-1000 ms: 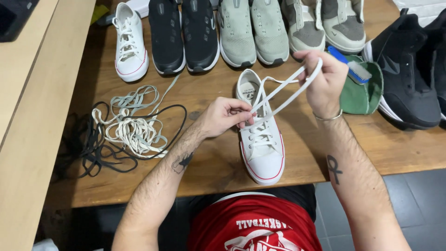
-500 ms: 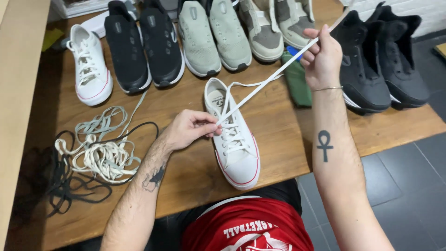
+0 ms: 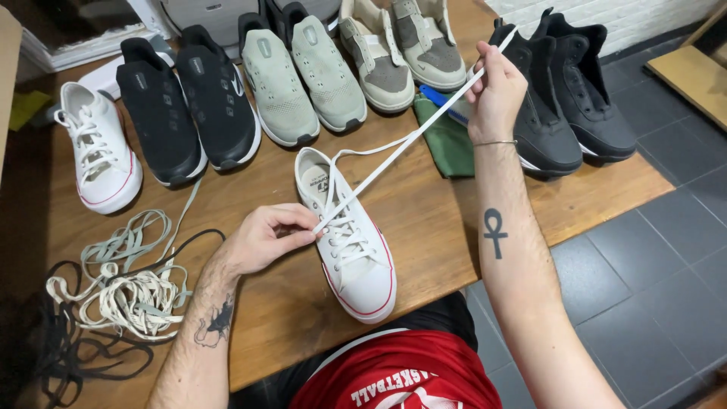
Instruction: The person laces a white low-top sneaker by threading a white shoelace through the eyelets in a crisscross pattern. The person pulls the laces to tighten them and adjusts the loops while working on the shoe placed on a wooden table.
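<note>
A white low sneaker [image 3: 356,257] with a red sole stripe stands on the wooden table [image 3: 424,220], toe towards me. My left hand [image 3: 265,238] pinches the white shoelace [image 3: 409,140] at the sneaker's upper eyelets. My right hand [image 3: 496,91] grips the lace's far end, raised above the table at the back right, so the lace runs taut between both hands. A second loop of lace curves over the shoe's opening.
A matching white sneaker [image 3: 98,148] stands at the far left. Behind are pairs of black [image 3: 189,106], pale green [image 3: 303,76], grey-beige [image 3: 401,49] and black high [image 3: 560,98] shoes. A green pouch [image 3: 447,140] lies by them. Loose laces [image 3: 121,291] are piled left. Tiled floor [image 3: 644,265] is right.
My right hand has pulled the lace up and away to the right, drawing it straight and taut. The left hand stays at the eyelets. The view has shifted right.
</note>
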